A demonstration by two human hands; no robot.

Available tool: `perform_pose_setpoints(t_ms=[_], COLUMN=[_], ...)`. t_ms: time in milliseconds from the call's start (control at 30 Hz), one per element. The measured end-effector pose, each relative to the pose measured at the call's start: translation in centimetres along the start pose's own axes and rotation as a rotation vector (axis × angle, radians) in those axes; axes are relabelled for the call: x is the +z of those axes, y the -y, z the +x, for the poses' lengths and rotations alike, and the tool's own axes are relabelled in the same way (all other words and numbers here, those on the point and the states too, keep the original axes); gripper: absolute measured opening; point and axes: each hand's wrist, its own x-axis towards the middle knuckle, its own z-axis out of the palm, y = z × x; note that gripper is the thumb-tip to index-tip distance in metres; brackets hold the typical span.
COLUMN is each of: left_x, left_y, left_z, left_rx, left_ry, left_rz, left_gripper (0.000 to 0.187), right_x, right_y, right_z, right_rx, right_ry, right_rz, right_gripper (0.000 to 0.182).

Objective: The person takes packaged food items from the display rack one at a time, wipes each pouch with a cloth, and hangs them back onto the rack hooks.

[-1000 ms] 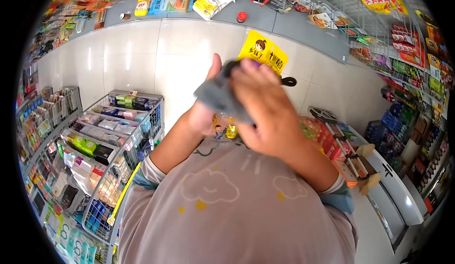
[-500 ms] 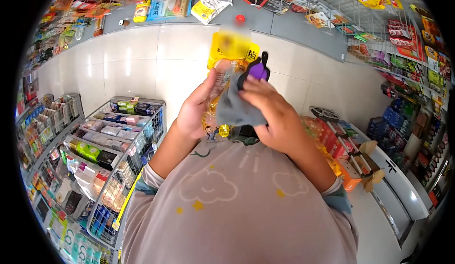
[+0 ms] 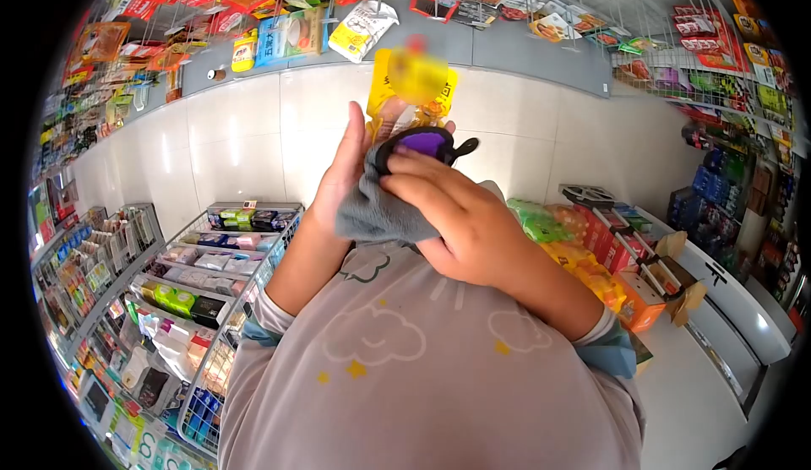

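Note:
My left hand (image 3: 336, 184) is under a yellow and clear snack packet (image 3: 382, 90), with the thumb upright along its left edge and fingertips showing at its right side. My right hand (image 3: 460, 221) grips a grey cloth (image 3: 384, 210) and presses it over the lower part of the packet. The cloth has a purple patch (image 3: 422, 142) with black edging and a small black loop sticking out to the right. Most of the packet's lower half is hidden behind the cloth, and its top is partly blurred.
Ahead, a grey shelf (image 3: 524, 56) runs below racks of hanging snack packets. A wire basket rack (image 3: 241, 301) with packaged goods stands at left. Cartons (image 3: 638, 301) and orange packages (image 3: 587, 276) lie at right, beside a white counter (image 3: 710, 377).
The cloth and my right hand have moved left across the packet, covering its lower part and left side. The purple patch has turned to lie more flat. The view has shifted slightly.

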Motion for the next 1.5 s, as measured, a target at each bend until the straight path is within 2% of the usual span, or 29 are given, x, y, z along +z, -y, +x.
perform_pose_setpoints(t_ms=[33, 100, 167, 233, 267, 300, 367, 400, 500, 533, 633, 700, 733, 767, 800, 900, 933, 1000, 1033, 1100, 1133, 1167, 1233, 1300, 1367, 1433, 1467, 1500], left_x=[0.6, 1.2, -0.1, -1.2, -0.4, 0.1, 0.4, 0.7, 1.5, 1.4, 1.2, 1.8, 3.3, 3.1, 3.4, 2.9, 2.8, 1.8, 2.0, 3.4, 3.4, 3.5, 2.7, 1.6, 0.8, 0.6, 0.7, 0.1], left_y=[0.1, 0.3, 0.3, -0.1, 0.0, -0.5, -0.9, -0.8, -0.6, -0.5, 0.3, 1.1, 2.4, 2.5, 2.6, 3.3, 3.4, 3.0, 3.2, 2.3, 2.2, 2.1, 2.3, 2.7, 2.5, 2.4, 2.2, 1.9], left_z=[-0.1, -0.4, 0.1, 0.8, 1.0, 1.5, 1.8, 1.8, 2.1, 2.2, 2.6, 2.7, 2.0, 1.4, 0.4, 0.3, 0.3, 0.7, 0.4, 0.9, 0.8, 0.7, 0.5, 0.1, -0.1, -0.3, -0.2, -0.1], left_rx=[-0.006, -0.010, -0.026, -0.048, 0.045, -0.011, 0.054, 0.047, 0.072, 0.057, 0.041, -0.065, -0.002, -0.032, 0.010, 0.018, 0.034, 0.057, 0.094, -0.154, -0.127, -0.099, -0.096, -0.063, -0.076, -0.060, -0.089, -0.087], left_ry=[0.004, -0.148, -0.159, 0.140, -0.095, 0.042, 0.049, 0.050, 0.063, 0.119, 0.200, 0.219, 0.063, 0.030, -0.078, -0.101, 0.021, 0.200, -0.035, 0.164, 0.114, 0.063, 0.092, 0.120, 0.114, -0.040, 0.049, 0.046], left_rz=[0.001, 0.306, 0.218, -0.218, -0.088, -0.087, -0.124, -0.121, -0.167, -0.097, 0.005, -0.002, -0.047, 0.041, 0.260, 0.155, 0.075, -0.041, 0.186, -0.157, -0.178, -0.197, -0.186, -0.124, -0.086, 0.115, 0.043, 0.050], left_gripper=[0.067, 0.062, 0.060, 0.060, 0.058, 0.057, 0.057, 0.057, 0.053, 0.051, 0.048, 0.050, 0.054, 0.058, 0.059, 0.060, 0.058, 0.061, 0.070, 0.075, 0.076, 0.076, 0.067, 0.059, 0.057, 0.056, 0.055, 0.055], right_x=[-0.3, -0.7, -1.3, -1.4, -1.4, -1.3, -1.0, -0.9, -0.1, 0.0, -0.2, -0.5, -0.9, -1.6, -2.1, -2.8, -2.8, -2.5, -2.1, -1.1, -0.3, -0.4, -1.0, -0.9, -0.9, -1.1, -1.4, -1.7], right_y=[-0.1, -0.4, 0.1, 0.9, 1.2, 1.5, 2.0, 2.4, 2.1, 2.2, 2.4, 2.6, 2.7, 2.7, 2.4, 0.9, 1.0, 1.8, 2.3, 3.0, 2.4, 2.6, 3.0, 2.4, 2.1, 1.1, 1.1, 1.0], right_z=[-0.2, -0.5, -0.3, -0.4, -0.8, -1.1, -1.9, -2.1, -2.5, -2.3, -1.3, -0.5, -0.1, 0.2, 0.5, 0.8, 0.7, 0.1, -0.2, -0.9, -1.4, -1.5, -1.8, -2.2, -2.8, -3.4, -4.0, -4.5], right_rx=[0.004, 0.137, 0.184, 0.305, 0.236, 0.240, 0.057, 0.042, 0.058, 0.060, 0.039, -0.006, -0.007, 0.099, 0.206, 0.172, 0.171, 0.076, 0.076, -0.027, -0.069, -0.069, 0.004, 0.029, 0.149, 0.122, 0.190, 0.256], right_ry=[-0.005, -0.097, -0.132, -0.116, -0.104, -0.116, -0.040, -0.031, -0.011, -0.018, -0.131, -0.190, -0.199, -0.292, -0.381, -0.555, -0.559, -0.383, -0.388, -0.236, -0.237, -0.240, -0.214, -0.274, -0.383, -0.422, -0.411, -0.400], right_rz=[-0.004, -0.007, -0.033, -0.091, -0.147, -0.148, -0.235, -0.259, -0.165, -0.168, -0.055, -0.180, -0.181, -0.196, -0.210, -0.280, -0.282, -0.301, -0.303, -0.148, -0.131, -0.130, -0.108, -0.135, -0.086, -0.075, 0.008, 0.092], right_gripper=[0.058, 0.057, 0.057, 0.056, 0.052, 0.052, 0.046, 0.041, 0.051, 0.051, 0.052, 0.054, 0.054, 0.054, 0.053, 0.059, 0.059, 0.057, 0.057, 0.045, 0.056, 0.056, 0.032, 0.034, 0.036, 0.038, 0.036, 0.035])
